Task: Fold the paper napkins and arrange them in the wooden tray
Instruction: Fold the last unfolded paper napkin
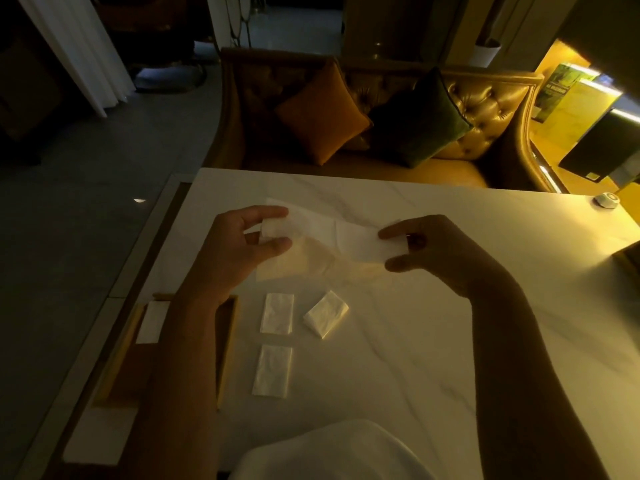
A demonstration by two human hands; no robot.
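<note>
I hold a thin white paper napkin (332, 237) stretched out above the marble table (450, 306). My left hand (242, 244) pinches its left end and my right hand (436, 251) pinches its right end. Three folded napkins lie on the table below: one rectangle (277, 313), a second rectangle (272, 371) nearer me, and a tilted one (326, 314) to the right. The wooden tray (117, 355) sits at the table's left edge, partly hidden by my left forearm, with a folded white napkin (152, 322) in its far end.
A white sheet (100, 434) lies at the near left by the tray. A small round white object (606, 200) rests at the table's far right corner. Behind the table stands a tufted sofa (491, 109) with an orange and a dark green cushion.
</note>
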